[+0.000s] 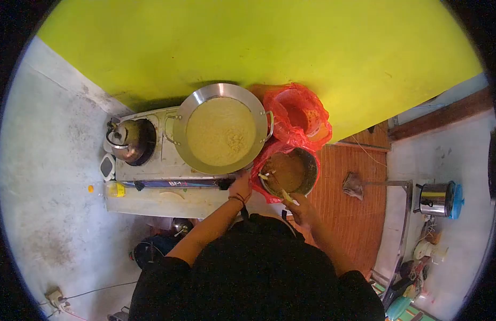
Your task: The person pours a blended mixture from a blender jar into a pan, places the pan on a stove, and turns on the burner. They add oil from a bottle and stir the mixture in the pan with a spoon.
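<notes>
A wide metal wok (181, 134) stands on the stove, full of pale, foamy liquid with a cluster of small bits at its lower right. My left hand (240, 186) is at the stove's front right corner, beside a black knob (225, 184); its fingertips are hidden. Right of it, a pot (312, 174) lined with a red plastic bag contains brown batter-like mix (290, 170). Over the near rim of this pot, my right hand (304, 210) is closed on a pale yellow piece (287, 197). Another pale piece (264, 176) lies at the pot's left side.
A kettle (131, 140) sits on the left burner. Behind the pot, a red plastic bag (297, 115) stands against the green wall. A bottle with yellow liquid (115, 189) lies at the counter's left end. A silver cooker (436, 200) is far right.
</notes>
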{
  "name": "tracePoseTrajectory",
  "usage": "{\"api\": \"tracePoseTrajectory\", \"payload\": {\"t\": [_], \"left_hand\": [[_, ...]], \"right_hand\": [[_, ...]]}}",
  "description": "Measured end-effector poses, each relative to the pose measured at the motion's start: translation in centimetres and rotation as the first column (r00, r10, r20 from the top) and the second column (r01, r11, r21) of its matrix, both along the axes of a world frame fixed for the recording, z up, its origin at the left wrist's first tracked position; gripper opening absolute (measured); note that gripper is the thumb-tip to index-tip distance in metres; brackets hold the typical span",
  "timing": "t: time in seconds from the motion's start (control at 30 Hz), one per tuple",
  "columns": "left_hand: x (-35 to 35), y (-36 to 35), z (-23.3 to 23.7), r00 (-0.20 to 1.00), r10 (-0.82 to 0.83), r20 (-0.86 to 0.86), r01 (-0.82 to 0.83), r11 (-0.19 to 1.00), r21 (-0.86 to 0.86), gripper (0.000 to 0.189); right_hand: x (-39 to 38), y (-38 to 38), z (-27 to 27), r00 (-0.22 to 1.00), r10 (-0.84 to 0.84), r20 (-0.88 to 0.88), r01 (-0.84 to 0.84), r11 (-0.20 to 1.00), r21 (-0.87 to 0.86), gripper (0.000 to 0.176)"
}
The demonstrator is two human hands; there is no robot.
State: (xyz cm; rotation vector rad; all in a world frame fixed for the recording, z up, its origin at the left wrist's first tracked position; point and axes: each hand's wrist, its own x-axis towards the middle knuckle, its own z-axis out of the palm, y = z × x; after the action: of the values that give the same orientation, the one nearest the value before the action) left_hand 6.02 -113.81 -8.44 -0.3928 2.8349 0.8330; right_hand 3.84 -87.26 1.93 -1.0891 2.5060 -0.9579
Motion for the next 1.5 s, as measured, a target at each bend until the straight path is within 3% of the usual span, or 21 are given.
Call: {"api": "tracePoseTrajectory", "payload": {"t": [0.07, 0.17, 0.23, 0.33, 0.37, 0.4, 0.47, 0.53, 0.67, 0.77, 0.83, 0.93, 0.97, 1.0, 1.07, 1.13, 1.17, 1.37, 1.47, 1.5], "left_hand": [[-0.2, 0.4, -0.3, 0.99, -0.086, 0.11, 0.082, 0.996, 0.039, 0.047], [0.7, 0.5, -8.1, 0.982, -0.183, 0.038, 0.172, 0.964, 0.202, 0.047], [0.9, 0.6, -5.9, 0.996, -0.085, -0.002, 0.082, 0.952, 0.296, 0.043], [0.7, 0.8, 0.5, 0.996, 0.086, -0.015, -0.077, 0.943, 0.322, 0.035], [0.5, 0.8, 1.6, 0.989, 0.144, -0.014, -0.132, 0.941, 0.312, 0.032], [0.4, 0.7, 1.5, 0.982, 0.179, -0.058, -0.146, 0.918, 0.37, 0.03], [0.2, 0.5, 1.2, 0.957, 0.256, -0.138, -0.161, 0.861, 0.483, 0.026], [-0.3, 0.4, 2.6, 0.962, 0.238, -0.134, -0.158, 0.886, 0.437, 0.024], [-1.2, 0.7, 6.9, 0.977, 0.199, -0.072, -0.158, 0.911, 0.381, 0.024], [-1.7, 0.6, 5.5, 0.971, 0.119, -0.209, -0.051, 0.951, 0.305, 0.026], [-2.3, 0.8, 6.1, 0.988, 0.103, -0.117, -0.075, 0.973, 0.217, 0.025], [-3.3, 0.5, 7.5, 0.998, 0.04, 0.045, -0.046, 0.986, 0.161, 0.022], [-3.5, 0.5, 7.8, 0.995, 0.011, 0.103, -0.027, 0.987, 0.156, 0.021], [-3.6, 0.5, 7.7, 0.997, -0.011, 0.074, 0.002, 0.991, 0.131, 0.02], [-3.7, 0.6, 7.4, 0.998, -0.058, 0.016, 0.056, 0.995, 0.076, 0.019], [-4.1, 0.8, 6.1, 0.996, -0.079, 0.037, 0.077, 0.996, 0.043, 0.026], [-4.2, 0.9, 5.4, 0.995, -0.088, 0.048, 0.087, 0.996, 0.027, 0.029], [-2.8, 0.6, 7.6, 0.919, -0.127, -0.373, 0.147, 0.989, 0.023, 0.02], [-0.4, 0.8, 8.2, 0.96, -0.263, -0.096, 0.255, 0.963, -0.089, 0.019], [0.2, 0.7, 7.5, 0.95, -0.3, -0.091, 0.293, 0.953, -0.078, 0.02]], "right_hand": [[0.0, 0.0, -0.1, 1.0, -0.008, 0.001, 0.008, 1.0, -0.023, 0.047], [-0.1, -0.8, 1.6, 0.999, -0.003, -0.051, 0.0, 0.998, -0.064, 0.047], [0.1, -1.1, 1.7, 0.996, -0.053, -0.076, 0.047, 0.996, -0.07, 0.046], [0.1, -0.8, 1.0, 0.999, -0.037, 0.034, 0.039, 0.997, -0.074, 0.047], [0.2, -0.9, 1.2, 0.985, -0.078, 0.151, 0.088, 0.995, -0.057, 0.048], [0.3, -1.1, 1.6, 0.957, -0.122, 0.265, 0.135, 0.99, -0.033, 0.049], [0.2, -1.2, 2.4, 0.968, -0.104, 0.228, 0.111, 0.994, -0.019, 0.051], [-0.2, -1.1, 3.0, 0.997, 0.025, -0.077, -0.026, 1.0, -0.013, 0.051], [-0.1, -1.1, 2.8, 0.998, 0.027, -0.049, -0.028, 0.999, -0.029, 0.051], [0.1, -1.1, 2.7, 0.997, 0.027, -0.075, -0.03, 0.999, -0.034, 0.05], [0.2, -1.3, 2.3, 0.993, 0.015, -0.118, -0.026, 0.995, -0.097, 0.05], [0.7, -1.6, 3.3, 0.999, -0.031, -0.019, 0.03, 0.999, -0.029, 0.049], [0.9, -1.4, 2.7, 0.992, -0.082, 0.096, 0.087, 0.995, -0.045, 0.048], [1.1, -1.5, 2.2, 0.969, -0.13, 0.21, 0.144, 0.988, -0.055, 0.048], [1.3, -1.2, 1.4, 0.973, -0.133, 0.188, 0.147, 0.987, -0.064, 0.047], [1.1, -1.4, 2.6, 0.995, -0.043, -0.087, 0.039, 0.998, -0.05, 0.046], [1.2, -1.4, 2.1, 0.995, -0.049, -0.082, 0.044, 0.997, -0.062, 0.045], [1.0, -2.1, 2.7, 0.98, -0.131, -0.151, 0.134, 0.991, 0.013, 0.042], [0.9, -2.5, 3.3, 0.978, -0.133, -0.163, 0.144, 0.988, 0.054, 0.04], [0.8, -2.6, 3.1, 0.979, -0.128, -0.159, 0.142, 0.987, 0.074, 0.04]]}}
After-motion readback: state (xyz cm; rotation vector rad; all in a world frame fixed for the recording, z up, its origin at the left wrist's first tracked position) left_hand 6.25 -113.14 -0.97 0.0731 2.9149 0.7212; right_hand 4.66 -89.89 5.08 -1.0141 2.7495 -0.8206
